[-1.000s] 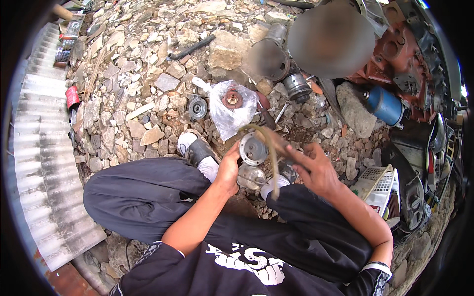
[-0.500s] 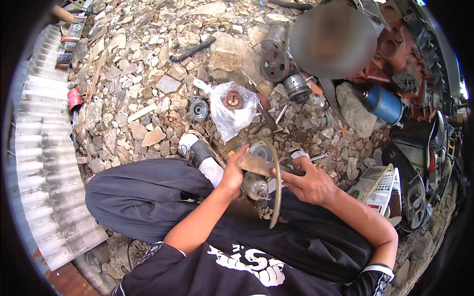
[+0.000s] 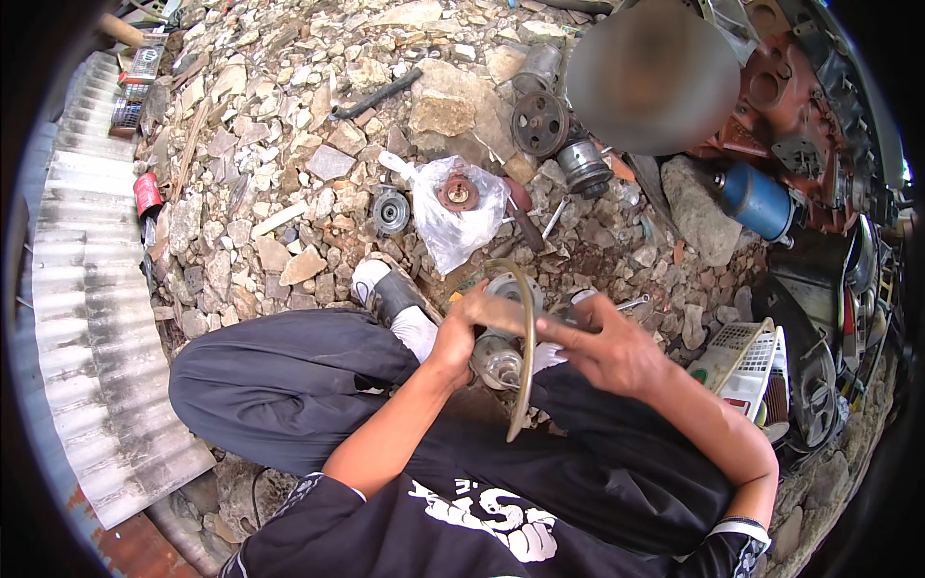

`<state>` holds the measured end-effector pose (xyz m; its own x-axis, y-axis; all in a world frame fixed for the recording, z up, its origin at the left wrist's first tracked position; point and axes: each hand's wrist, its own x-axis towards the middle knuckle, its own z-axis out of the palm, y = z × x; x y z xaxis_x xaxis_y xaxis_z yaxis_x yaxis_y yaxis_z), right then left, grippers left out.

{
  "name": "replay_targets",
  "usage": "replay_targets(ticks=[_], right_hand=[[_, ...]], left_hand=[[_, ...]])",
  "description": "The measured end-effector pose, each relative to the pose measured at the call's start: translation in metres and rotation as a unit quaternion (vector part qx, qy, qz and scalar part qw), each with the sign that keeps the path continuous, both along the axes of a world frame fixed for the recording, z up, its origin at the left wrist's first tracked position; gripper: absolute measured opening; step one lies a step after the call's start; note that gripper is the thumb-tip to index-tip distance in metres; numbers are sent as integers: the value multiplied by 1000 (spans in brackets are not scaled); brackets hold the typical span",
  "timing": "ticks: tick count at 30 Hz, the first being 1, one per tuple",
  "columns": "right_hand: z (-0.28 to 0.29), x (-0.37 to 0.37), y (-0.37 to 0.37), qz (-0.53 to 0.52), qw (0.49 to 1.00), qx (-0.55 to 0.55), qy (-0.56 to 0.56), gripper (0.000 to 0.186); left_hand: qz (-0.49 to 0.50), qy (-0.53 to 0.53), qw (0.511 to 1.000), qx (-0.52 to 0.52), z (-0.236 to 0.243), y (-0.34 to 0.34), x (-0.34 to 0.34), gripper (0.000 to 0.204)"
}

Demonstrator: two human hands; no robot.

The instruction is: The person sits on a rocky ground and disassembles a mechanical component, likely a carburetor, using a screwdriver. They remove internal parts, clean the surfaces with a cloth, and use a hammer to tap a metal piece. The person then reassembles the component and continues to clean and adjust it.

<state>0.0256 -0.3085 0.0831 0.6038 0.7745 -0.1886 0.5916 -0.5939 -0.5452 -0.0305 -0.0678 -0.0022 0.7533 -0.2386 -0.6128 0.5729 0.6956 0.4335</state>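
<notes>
Left hand (image 3: 456, 343) and right hand (image 3: 621, 353) grasp a brown bar (image 3: 504, 313) by its ends, stones (image 3: 692, 329) separating them from the basket (image 3: 729, 349)

Between the left hand (image 3: 459, 332) and right hand (image 3: 617, 349), a flat bar (image 3: 503, 312) and a curved pale band (image 3: 529, 352) obstruct a straight pass. Beyond them, a plastic bag (image 3: 441, 226) stands in the way, a round grey part (image 3: 390, 210) just left of it. Farther left, a hand could pass over the low rubble (image 3: 252, 130). Right, a plastic basket (image 3: 732, 349) and, farther off, a blue cylinder (image 3: 754, 202) hinder reaching sideways.
</notes>
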Motion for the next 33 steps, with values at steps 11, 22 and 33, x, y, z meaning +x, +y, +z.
replay_targets(ticks=[11,22,33], right_hand=[[-21,3,-22,-177,983,51,-22,58],[-28,-12,4,-79,997,7,-8,62],[-30,-7,-4,-38,999,21,-4,64]], left_hand=[[71,-28,997,0,-28,10,10,44],[19,61,997,49,-7,-14,-2,43],[17,22,998,55,-11,-13,2,41]])
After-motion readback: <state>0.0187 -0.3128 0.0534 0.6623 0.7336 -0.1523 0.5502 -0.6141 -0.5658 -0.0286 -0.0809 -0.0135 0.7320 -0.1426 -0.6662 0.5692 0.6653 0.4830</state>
